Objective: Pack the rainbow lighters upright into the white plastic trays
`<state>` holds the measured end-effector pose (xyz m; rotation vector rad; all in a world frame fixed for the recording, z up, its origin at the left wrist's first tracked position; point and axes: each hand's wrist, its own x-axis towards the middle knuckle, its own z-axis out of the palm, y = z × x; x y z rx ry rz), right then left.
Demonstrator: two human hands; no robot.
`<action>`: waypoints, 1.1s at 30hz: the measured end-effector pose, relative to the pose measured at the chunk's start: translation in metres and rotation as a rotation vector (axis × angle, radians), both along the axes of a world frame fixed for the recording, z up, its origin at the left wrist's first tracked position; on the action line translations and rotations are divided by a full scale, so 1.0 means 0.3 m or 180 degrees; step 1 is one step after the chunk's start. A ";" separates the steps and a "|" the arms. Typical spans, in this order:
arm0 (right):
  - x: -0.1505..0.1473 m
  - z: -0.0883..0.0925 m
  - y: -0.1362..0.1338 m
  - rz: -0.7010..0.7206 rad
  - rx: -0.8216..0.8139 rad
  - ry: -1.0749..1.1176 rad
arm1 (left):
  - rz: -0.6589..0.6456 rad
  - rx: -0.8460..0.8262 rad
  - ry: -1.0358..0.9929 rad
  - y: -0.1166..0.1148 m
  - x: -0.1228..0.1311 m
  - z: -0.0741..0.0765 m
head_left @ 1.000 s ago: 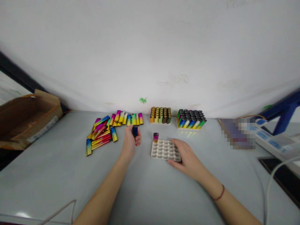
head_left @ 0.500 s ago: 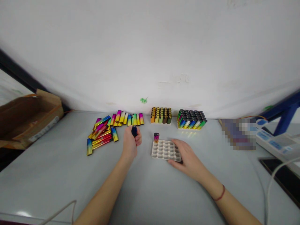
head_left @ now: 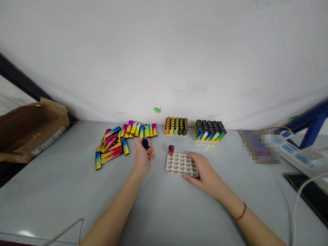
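Left hand (head_left: 143,154) has shifted slightly leftward since the earlier frame

At the smooth grey tabletop's (head_left: 164,208) far left, a brown cardboard box (head_left: 52,136) is cut off by the view; pixelation masks a flat purplish item (head_left: 262,147) at right. Half-spread, the right hand (head_left: 203,171) clasps the right end of a white rectangular tray (head_left: 178,164), covering some hollows. Left of it, the left hand is curled around a glossy dark-blue lighter (head_left: 145,143) (mostly hidden by fingers). One metallic magenta-and-gold lighter (head_left: 171,151), black-topped, stands in the tray's far-left hollow.
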<state>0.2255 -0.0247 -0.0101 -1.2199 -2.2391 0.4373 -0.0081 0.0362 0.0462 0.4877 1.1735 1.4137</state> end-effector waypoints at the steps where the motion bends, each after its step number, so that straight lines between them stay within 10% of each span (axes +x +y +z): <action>1: 0.000 -0.001 0.000 -0.0006 0.0009 0.0003 | 0.0033 0.0017 -0.0028 0.000 -0.002 0.002; 13: -0.001 -0.001 -0.001 0.0000 -0.0004 0.0022 | -0.0023 0.0091 -0.0134 -0.010 0.013 -0.004; 22: -0.002 0.008 0.000 0.0050 -0.0019 -0.0029 | -0.0866 0.0367 -0.0136 -0.003 0.003 -0.010; 33: 0.000 0.002 0.001 0.0045 -0.0016 -0.0003 | -0.1744 0.0983 0.1916 0.024 -0.122 -0.028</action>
